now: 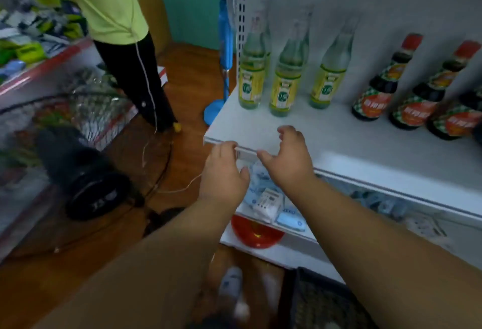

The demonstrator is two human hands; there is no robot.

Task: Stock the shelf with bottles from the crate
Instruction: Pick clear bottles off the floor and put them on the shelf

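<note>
Head view is showing both bare hands reaching forward to the front lip of the white flat metal shelf [339,146]. The left hand [224,172] is lying at about seven o'clock from the shelf's near corner, fingers loosely curled and partly spread, fingertips touching the shelf's edge strip; it is holding nothing. The right hand [289,156] is sitting just beside it at three o'clock, palm down, fingers half open and arched over the shelf lip, thumb pointing toward the left hand; it is also gripping nothing, though motion blur is making the exact contact hard to judge. Both forearms are stretching up from the lower edge, nearly parallel.

On the shelf, three clear glass bottles with yellow-green labels [285,78] are standing upright at twelve o'clock from the hands, well apart from them. At two o'clock, dark rounded sauce bottles with red caps [378,88] are standing in a row. A dark mesh-walled crate [318,302] is showing at five o'clock, below the right forearm.
</note>
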